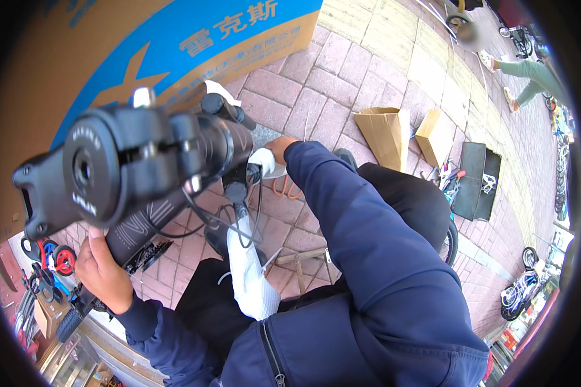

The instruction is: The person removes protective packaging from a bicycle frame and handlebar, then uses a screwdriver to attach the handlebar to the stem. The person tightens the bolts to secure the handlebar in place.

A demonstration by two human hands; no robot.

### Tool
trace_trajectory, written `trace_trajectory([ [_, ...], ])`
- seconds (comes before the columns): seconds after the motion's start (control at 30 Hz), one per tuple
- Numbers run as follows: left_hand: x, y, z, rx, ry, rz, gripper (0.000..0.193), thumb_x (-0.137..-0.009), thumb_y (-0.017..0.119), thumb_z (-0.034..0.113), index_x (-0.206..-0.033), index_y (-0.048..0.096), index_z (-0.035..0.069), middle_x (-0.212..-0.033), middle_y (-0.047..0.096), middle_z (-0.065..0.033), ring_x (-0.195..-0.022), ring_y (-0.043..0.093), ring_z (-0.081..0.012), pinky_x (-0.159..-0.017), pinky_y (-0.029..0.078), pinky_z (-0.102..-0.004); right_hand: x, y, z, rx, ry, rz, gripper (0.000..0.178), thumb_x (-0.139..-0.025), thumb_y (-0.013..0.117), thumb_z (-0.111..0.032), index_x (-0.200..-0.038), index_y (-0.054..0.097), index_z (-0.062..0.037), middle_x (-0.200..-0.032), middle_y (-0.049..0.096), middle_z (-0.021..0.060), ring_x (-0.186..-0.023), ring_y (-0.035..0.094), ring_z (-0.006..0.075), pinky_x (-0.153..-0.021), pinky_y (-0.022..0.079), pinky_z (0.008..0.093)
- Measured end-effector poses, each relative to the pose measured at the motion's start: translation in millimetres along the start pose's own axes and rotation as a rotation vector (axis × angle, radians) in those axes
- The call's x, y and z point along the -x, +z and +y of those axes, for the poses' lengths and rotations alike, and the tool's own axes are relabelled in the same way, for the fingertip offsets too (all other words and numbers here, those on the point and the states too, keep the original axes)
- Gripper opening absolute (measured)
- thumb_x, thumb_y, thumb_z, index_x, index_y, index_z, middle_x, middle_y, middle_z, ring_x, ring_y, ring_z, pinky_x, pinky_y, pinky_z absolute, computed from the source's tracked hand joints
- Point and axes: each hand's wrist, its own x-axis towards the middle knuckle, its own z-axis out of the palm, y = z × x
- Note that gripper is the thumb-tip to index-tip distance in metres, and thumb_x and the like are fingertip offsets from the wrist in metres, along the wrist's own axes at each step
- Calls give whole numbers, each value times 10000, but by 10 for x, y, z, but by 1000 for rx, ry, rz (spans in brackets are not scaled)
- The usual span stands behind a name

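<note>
A black bicycle frame with a stem (45,187) fills the left foreground, the stem clamped to the steerer at the top. My left hand (103,274) is closed on the dark frame tube (142,226), thumb along its side and the other fingers partly hidden. Near the fork area, my right hand (281,148) is closed beside a piece of white foam wrap (263,158); its fingertips and anything in them are hidden. Black cables (255,219) loop below the stem. A longer white foam-wrapped part (248,277) slants down toward my lap.
A big brown and blue carton (265,39) stands at the far left. On the brick paving to the right are an open paper bag (387,132), a small box (434,137), and an open black case (474,184) beside loose tools. Someone's green-trousered legs (532,77) show far right.
</note>
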Motion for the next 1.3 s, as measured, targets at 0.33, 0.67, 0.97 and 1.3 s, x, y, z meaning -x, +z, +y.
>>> trace_trajectory([
  [0.33,126,-45,-193,-270,307,134,307,-1007,487,189,-983,688,-41,-846,676,-219,-785,623,-382,-725,442,-424,-136,-67,-153,-108,172,18,386,-922,540,-181,-1289,625,-97,-1171,688,239,-1120,653,401,-959,502,483],
  [0.67,79,-40,-175,-18,27,20,336,-1012,493,202,-931,679,-65,-793,671,-210,-718,626,-353,-692,455,-402,143,-81,-387,-72,286,304,338,-967,415,-192,-1084,672,-6,-1051,710,266,-984,702,424,-865,554,500],
  [0.97,-1,35,-117,-322,524,212,213,-1006,509,90,-1080,659,-40,-759,643,-188,-658,590,-330,-635,450,-390,178,188,-321,-361,621,445,338,-937,483,-219,-1073,676,22,-1018,710,281,-979,707,408,-868,565,462],
  [1.3,-12,95,1,-51,140,145,495,-1015,536,337,-759,642,-73,-649,595,-256,-577,570,-412,-585,404,-475,395,1075,-451,-113,555,403,296,-887,525,-182,-947,790,-63,-1029,742,171,-973,721,309,-844,567,416],
])
